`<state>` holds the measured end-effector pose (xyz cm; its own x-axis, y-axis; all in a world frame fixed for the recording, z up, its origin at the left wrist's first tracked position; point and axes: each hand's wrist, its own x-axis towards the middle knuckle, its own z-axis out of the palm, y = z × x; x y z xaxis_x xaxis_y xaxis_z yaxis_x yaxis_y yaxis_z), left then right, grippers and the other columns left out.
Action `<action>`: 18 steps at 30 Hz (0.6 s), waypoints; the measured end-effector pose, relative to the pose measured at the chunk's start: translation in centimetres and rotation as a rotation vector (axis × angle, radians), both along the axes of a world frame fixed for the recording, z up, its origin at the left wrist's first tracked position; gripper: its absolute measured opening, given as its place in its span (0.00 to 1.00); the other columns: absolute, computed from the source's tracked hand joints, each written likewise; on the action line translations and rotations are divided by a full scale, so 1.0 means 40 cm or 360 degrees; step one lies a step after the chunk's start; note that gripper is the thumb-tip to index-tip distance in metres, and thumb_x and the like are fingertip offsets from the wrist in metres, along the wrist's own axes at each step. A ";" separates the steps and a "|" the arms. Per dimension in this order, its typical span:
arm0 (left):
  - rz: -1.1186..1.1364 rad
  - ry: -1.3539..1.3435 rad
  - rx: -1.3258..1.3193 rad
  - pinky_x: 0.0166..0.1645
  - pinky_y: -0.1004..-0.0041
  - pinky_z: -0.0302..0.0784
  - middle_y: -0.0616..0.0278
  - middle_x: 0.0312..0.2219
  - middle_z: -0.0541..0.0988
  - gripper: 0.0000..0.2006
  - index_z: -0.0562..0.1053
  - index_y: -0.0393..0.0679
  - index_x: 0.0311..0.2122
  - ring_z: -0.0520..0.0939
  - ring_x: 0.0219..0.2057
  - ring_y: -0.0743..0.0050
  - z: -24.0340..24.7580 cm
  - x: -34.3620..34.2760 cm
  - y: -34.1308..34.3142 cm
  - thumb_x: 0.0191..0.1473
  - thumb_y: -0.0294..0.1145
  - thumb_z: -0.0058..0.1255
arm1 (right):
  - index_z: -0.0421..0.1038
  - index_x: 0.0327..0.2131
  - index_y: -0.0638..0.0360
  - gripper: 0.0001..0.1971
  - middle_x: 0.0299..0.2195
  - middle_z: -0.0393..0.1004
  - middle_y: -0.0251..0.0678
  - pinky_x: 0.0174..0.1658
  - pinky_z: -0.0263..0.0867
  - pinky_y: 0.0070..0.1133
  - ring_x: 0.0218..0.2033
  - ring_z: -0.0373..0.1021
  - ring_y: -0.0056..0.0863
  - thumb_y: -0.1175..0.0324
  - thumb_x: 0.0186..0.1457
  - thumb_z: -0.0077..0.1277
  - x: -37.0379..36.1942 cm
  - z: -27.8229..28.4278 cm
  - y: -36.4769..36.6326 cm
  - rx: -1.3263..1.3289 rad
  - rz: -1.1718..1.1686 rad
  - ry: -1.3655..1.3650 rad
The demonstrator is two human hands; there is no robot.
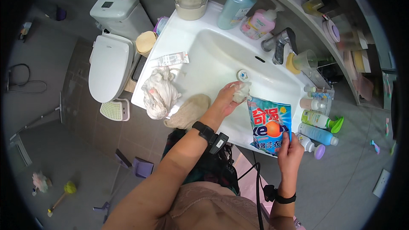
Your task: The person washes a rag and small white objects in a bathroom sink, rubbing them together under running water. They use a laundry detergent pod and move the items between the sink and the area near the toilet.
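My left hand [226, 99] is closed around a small white cloth [241, 91] inside the white sink basin [213, 55], close to the round drain plug [243, 75]. My right hand [289, 150] grips the lower edge of a blue detergent powder bag [270, 124], held tilted over the sink's front rim with its top next to the cloth. A crumpled white garment [158, 93] and a beige cloth [187, 111] lie on the sink's left front edge.
A faucet [279, 44], soap bottles [249, 12] and a clear cup [303, 61] stand along the back of the sink. More bottles [317, 127] crowd the right rim. A white toilet [110, 59] is to the left, and purple slippers [136, 166] lie on the grey tiles.
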<state>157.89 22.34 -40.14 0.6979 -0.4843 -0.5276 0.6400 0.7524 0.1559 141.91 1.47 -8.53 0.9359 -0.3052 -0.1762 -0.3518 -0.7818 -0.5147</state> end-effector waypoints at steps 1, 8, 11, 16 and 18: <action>-0.0007 0.0043 -0.0215 0.71 0.49 0.94 0.44 0.66 0.89 0.23 0.80 0.43 0.76 0.94 0.64 0.47 0.003 0.002 0.011 0.84 0.36 0.73 | 0.86 0.49 0.67 0.20 0.23 0.79 0.32 0.29 0.72 0.26 0.23 0.81 0.17 0.59 0.96 0.58 -0.003 -0.002 0.006 0.0000 0.0011 -0.0005; 0.0266 0.0565 -0.0370 0.62 0.52 0.98 0.49 0.63 0.90 0.17 0.83 0.48 0.70 0.94 0.60 0.44 0.041 0.012 0.066 0.88 0.43 0.68 | 0.87 0.58 0.66 0.15 0.38 0.89 0.30 0.40 0.77 0.28 0.37 0.84 0.18 0.62 0.96 0.57 -0.102 -0.089 -0.074 0.0500 -0.0264 -0.0226; 0.0226 0.0558 -0.0506 0.63 0.52 0.98 0.47 0.65 0.89 0.17 0.83 0.46 0.70 0.92 0.66 0.41 0.037 -0.007 0.139 0.88 0.43 0.69 | 0.82 0.70 0.66 0.19 0.57 0.91 0.38 0.57 0.84 0.32 0.54 0.88 0.27 0.57 0.97 0.57 -0.113 -0.127 -0.087 0.1029 -0.0431 -0.0714; 0.0218 0.0619 -0.0382 0.58 0.52 1.00 0.48 0.60 0.89 0.17 0.82 0.47 0.69 0.94 0.57 0.45 0.085 -0.081 0.221 0.88 0.43 0.68 | 0.73 0.81 0.64 0.31 0.78 0.83 0.46 0.79 0.80 0.44 0.75 0.83 0.39 0.46 0.97 0.54 -0.003 -0.103 0.018 0.1661 -0.0359 -0.1109; 0.0205 0.0643 -0.0338 0.58 0.51 1.01 0.48 0.60 0.89 0.17 0.81 0.46 0.69 0.94 0.56 0.45 0.082 -0.115 0.245 0.88 0.43 0.67 | 0.71 0.85 0.62 0.34 0.81 0.80 0.45 0.85 0.75 0.47 0.80 0.80 0.41 0.43 0.97 0.52 0.100 -0.115 0.114 0.1811 -0.0126 -0.1038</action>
<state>153.29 32.14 -36.88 0.5184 -0.5337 -0.6682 0.5171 0.8180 -0.2521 145.92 6.03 -13.14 0.9329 -0.3446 0.1051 0.1860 0.2106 -0.9597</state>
